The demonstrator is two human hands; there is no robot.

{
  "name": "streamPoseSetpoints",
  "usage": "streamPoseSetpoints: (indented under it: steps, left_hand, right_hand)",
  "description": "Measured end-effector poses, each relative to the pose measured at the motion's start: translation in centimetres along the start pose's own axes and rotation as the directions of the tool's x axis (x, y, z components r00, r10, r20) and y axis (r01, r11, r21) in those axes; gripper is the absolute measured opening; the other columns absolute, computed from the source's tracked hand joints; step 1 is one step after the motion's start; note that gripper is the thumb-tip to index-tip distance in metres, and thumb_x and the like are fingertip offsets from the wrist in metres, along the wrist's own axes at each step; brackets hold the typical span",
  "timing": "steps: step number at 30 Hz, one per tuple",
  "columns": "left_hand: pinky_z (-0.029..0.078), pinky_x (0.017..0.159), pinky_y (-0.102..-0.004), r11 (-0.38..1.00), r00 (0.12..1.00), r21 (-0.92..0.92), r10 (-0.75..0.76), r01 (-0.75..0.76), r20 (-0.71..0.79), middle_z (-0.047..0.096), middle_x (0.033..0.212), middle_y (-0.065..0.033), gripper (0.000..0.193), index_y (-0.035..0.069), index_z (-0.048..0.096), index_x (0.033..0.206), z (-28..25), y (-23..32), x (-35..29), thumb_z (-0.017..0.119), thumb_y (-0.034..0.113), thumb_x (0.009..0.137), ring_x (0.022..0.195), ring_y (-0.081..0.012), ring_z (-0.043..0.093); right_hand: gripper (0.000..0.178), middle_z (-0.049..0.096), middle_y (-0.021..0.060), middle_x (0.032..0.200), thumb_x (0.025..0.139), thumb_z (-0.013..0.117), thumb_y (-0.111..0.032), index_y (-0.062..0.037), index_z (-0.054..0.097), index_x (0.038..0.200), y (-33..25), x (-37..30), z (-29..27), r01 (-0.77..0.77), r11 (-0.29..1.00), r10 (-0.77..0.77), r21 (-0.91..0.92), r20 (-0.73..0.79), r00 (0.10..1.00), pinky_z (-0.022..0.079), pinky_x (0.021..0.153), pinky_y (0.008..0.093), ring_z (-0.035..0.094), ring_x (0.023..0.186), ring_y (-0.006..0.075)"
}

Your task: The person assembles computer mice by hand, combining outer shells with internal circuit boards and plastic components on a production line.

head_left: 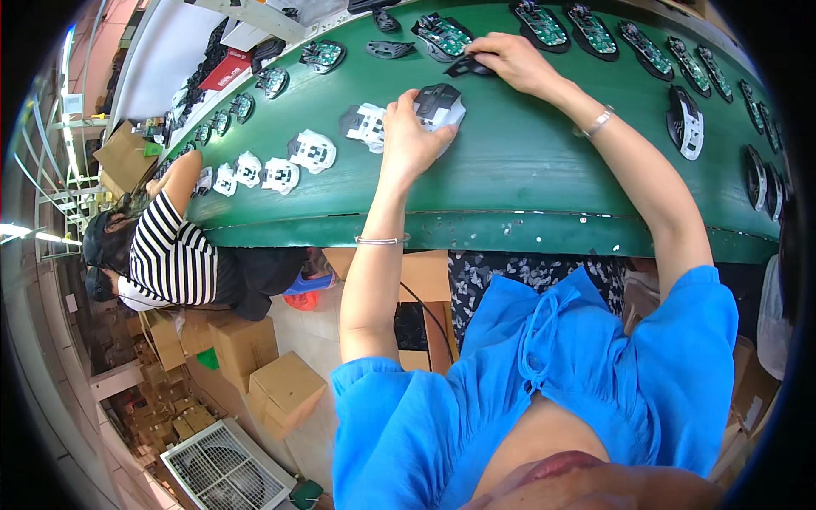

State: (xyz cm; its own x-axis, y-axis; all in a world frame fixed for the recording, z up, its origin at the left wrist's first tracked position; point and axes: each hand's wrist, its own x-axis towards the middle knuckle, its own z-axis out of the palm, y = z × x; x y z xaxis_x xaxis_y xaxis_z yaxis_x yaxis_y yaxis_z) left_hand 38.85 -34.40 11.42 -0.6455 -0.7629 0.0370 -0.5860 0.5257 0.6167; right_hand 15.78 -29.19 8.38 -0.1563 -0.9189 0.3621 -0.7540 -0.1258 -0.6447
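My left hand [410, 138] is closed round the near side of a white and grey-black mouse shell [440, 100] on the green belt. A second white mouse shell [366, 127] with dark cut-outs lies just left of that hand. Ahead and to the right, my right hand [517, 63] pinches a small black plastic mouse part [464, 65] above the belt. Its fingertips are partly hidden behind the knuckles. A mouse base with a green circuit board [444, 36] lies close beyond this part. Two black curved covers [390, 49] sit farther left.
Mouse bases with green boards [544, 25] line the far side of the belt [527, 178]. More white shells [312, 151] stand in a row at left. A person in a striped top [174, 251] works there. Cardboard boxes [286, 391] and a fan unit [228, 467] are on the floor.
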Motion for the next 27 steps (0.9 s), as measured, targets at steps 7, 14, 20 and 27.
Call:
streamPoseSetpoints:
  steps: [7, 14, 20, 27]
  left_hand:
    - [0.049, 0.080, -0.0330, 0.467, 0.969, -0.851, -0.061, 0.241, 0.240, 0.058, 0.104, -0.0138, 0.071, 0.006, 0.024, 0.131, -0.6, 3.9, -2.0, 0.071, 0.008, 0.077, 0.093, -0.0176, 0.059]
    - [0.035, 0.103, -0.0435, 0.854, 0.847, 0.047, 0.503, -0.517, 0.173, 0.047, 0.130, -0.0162, 0.064, 0.014, 0.053, 0.124, -0.9, 5.2, -2.7, 0.064, -0.006, 0.065, 0.120, -0.0319, 0.044]
    - [0.030, 0.106, -0.0467, 0.813, 0.836, 0.198, 0.544, -0.547, 0.073, 0.042, 0.136, -0.0223, 0.065, 0.015, 0.051, 0.130, -0.8, 4.3, -1.1, 0.050, -0.006, 0.069, 0.129, -0.0388, 0.034]
    - [0.053, 0.076, -0.0449, 0.893, 0.999, 0.449, -0.032, 0.036, -0.016, 0.057, 0.100, -0.0255, 0.078, -0.009, 0.061, 0.097, 2.0, 8.8, -1.3, 0.066, 0.064, 0.070, 0.096, -0.0376, 0.061]
  right_hand:
    - [0.022, 0.055, 0.0022, 0.095, 0.091, 0.050, -0.008, -0.0031, 0.062, 0.109, -5.9, -5.6, -9.7, 0.015, 0.950, -0.066, 0.313, 0.154, 0.986, 0.042, 0.077, 0.0240, 0.051, 0.086, 0.0120]
    - [0.012, 0.056, 0.0012, 0.088, 0.084, 0.060, -0.013, -0.0019, 0.059, 0.090, -10.0, -6.1, -12.5, -0.127, 0.886, -0.016, 0.446, 0.304, 0.953, 0.040, 0.068, 0.0248, 0.047, 0.079, 0.0104]
    - [0.012, 0.057, 0.0072, 0.088, 0.072, 0.063, -0.007, -0.0047, 0.063, 0.083, -5.8, -4.8, -8.3, 0.306, 0.950, -0.224, -0.063, 0.546, 0.807, 0.042, 0.083, 0.0353, 0.048, 0.094, 0.0251]
    - [0.027, 0.062, 0.0123, 0.094, 0.071, 0.075, -0.026, -0.0035, 0.061, 0.079, -7.7, -7.9, -5.8, -0.196, 0.880, 0.183, -0.432, -0.073, 0.980, 0.049, 0.075, 0.0444, 0.059, 0.092, 0.0326]
